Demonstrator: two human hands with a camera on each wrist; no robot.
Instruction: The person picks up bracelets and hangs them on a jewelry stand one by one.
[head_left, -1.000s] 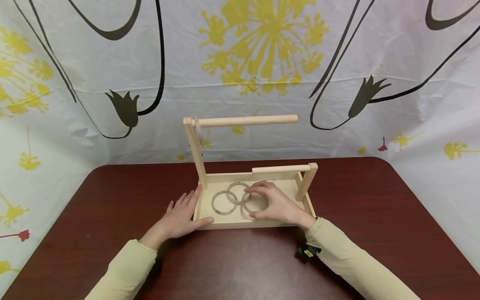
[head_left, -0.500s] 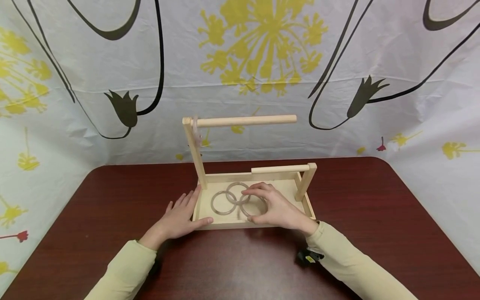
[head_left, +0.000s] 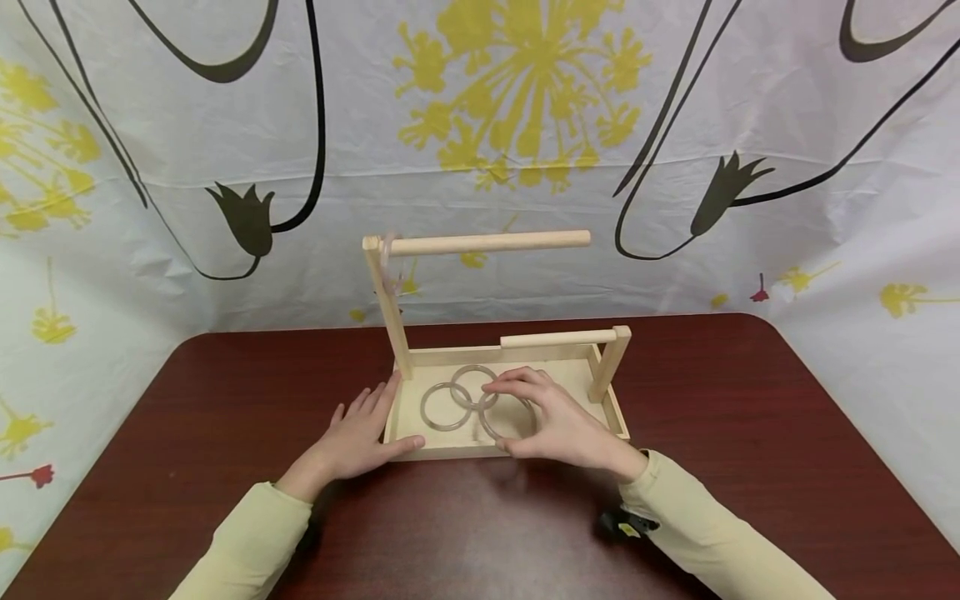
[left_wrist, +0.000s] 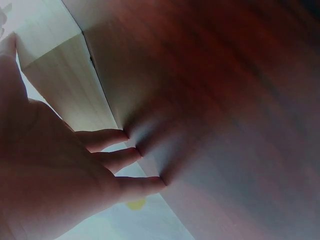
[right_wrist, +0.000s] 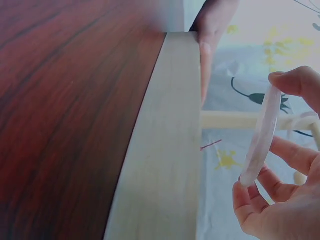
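My right hand (head_left: 562,425) is over the right half of a shallow wooden tray (head_left: 450,452). It pinches a pale translucent bangle (right_wrist: 262,137) across its width, thumb on one side and fingertips on the opposite side. Two similar bangles lie overlapping on the tray floor, one at the left (head_left: 422,410) and one farther back (head_left: 474,367). At the tray's left front corner rests my left hand (head_left: 356,442), thumb along the front wall. In the left wrist view several straight fingertips of that hand (left_wrist: 60,165) touch the tabletop.
A tall post (head_left: 387,308) at the tray's left carries a long bar (head_left: 487,242), with a bangle (head_left: 387,265) hanging by the post. A shorter post (head_left: 611,367) at the right bears a low bar (head_left: 558,339). Dark red table (head_left: 480,533) surrounds the tray.
My right thumb has shifted a little toward the tray's front wall, and more of the pinched bangle now shows. The left hand has stayed on the tray corner.
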